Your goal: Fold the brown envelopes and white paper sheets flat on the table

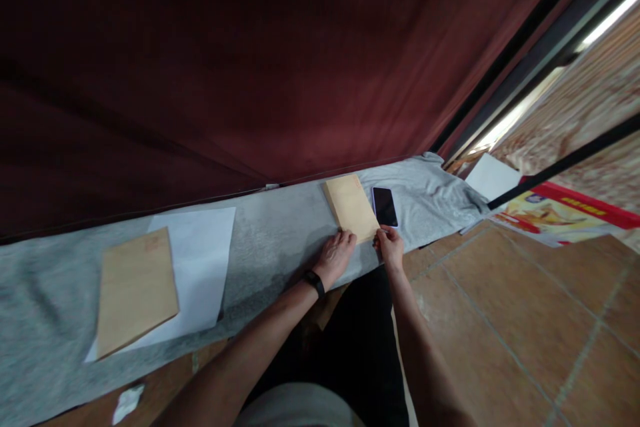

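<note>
A thick stack of brown kraft envelopes (351,203) lies at a slant on the grey cloth, with small red print near its far right corner. At its near left corner, my left hand (336,255), with a dark band on the wrist, has its curled fingers gripping the edge. My right hand (390,245) is closed in a pinch at the near right corner of the top envelope; the fingertips are partly hidden. Just beyond that hand, a phone (385,205) with a dark screen and a light purple case lies beside the stack.
Grey cloth (277,233) covers the long narrow bench. Farther left, another brown envelope (137,287) overlaps a white sheet (205,260). A dark red curtain (280,80) hangs behind. On the tiled floor (510,307) at right lies a colourful printed box (555,210).
</note>
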### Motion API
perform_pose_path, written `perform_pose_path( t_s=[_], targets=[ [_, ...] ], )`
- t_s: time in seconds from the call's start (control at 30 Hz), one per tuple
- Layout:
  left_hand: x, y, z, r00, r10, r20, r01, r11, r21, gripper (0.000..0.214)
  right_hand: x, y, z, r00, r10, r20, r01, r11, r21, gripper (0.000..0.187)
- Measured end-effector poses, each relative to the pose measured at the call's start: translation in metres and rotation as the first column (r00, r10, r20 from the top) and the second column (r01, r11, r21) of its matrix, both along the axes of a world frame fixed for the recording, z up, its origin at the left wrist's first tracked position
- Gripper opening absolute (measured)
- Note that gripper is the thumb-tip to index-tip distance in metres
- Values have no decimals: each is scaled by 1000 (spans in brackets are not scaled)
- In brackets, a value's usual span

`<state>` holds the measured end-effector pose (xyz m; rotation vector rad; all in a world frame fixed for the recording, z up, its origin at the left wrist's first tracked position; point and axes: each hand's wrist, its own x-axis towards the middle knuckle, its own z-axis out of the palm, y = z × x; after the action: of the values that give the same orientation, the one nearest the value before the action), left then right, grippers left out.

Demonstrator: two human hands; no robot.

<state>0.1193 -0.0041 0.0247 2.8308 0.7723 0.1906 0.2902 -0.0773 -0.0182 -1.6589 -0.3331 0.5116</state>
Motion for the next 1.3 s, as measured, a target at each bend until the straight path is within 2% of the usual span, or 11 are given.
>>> perform_pose_path(
  t_s=[0.1, 0.2, 0.3, 0.43, 0.63, 0.77, 0.83, 0.93, 1.1, 1.2, 1.3],
  targets=[
    [-1, 1, 1, 995, 65, 71, -59, 994, -87, 31, -2, 0, 2, 1000, -12, 1, 12, 1000, 9, 36],
    [-2, 2, -1, 971, 183, 157, -144, 963, -230, 28, -4, 0, 3, 1000, -21, 1, 21, 1000, 19, 35],
    [-3, 4, -3, 946, 229, 230, -150, 937, -315, 25, -5, 0, 4, 1000, -21, 2, 21, 999, 25, 35],
    [-3, 6, -1, 945, 209, 251, -123, 939, -320, 20, -6, -1, 6, 1000, -24, -2, 24, 999, 31, 36],
    [-3, 14, 13, 934, 248, 258, -167, 940, -298, 14, -7, -1, 7, 999, -31, -21, 32, 998, 63, 39],
    [-20, 14, 11, 932, 221, 287, -123, 938, -323, 14, -11, -3, 9, 999, -40, -32, 43, 995, 93, 43],
    [-39, 11, 6, 926, 224, 302, -118, 936, -332, 18, -13, -5, 10, 998, -44, -39, 48, 992, 115, 45],
    [-80, 5, -4, 898, 277, 340, -161, 930, -332, 21, -16, -8, 11, 998, -47, -38, 53, 985, 161, 48],
    [-170, 8, -11, 844, 417, 337, -360, 906, -221, 22, -29, -18, 8, 996, -86, 4, 83, 975, 207, 48],
    [-225, 12, -11, 795, 500, 344, -488, 864, -128, 26, -52, -22, 8, 988, -137, 75, 122, 977, 175, 45],
    [-267, 9, -15, 767, 576, 283, -597, 802, -12, 35, -91, -19, 10, 999, 8, 45, -15, 987, 159, 41]
  ],
)
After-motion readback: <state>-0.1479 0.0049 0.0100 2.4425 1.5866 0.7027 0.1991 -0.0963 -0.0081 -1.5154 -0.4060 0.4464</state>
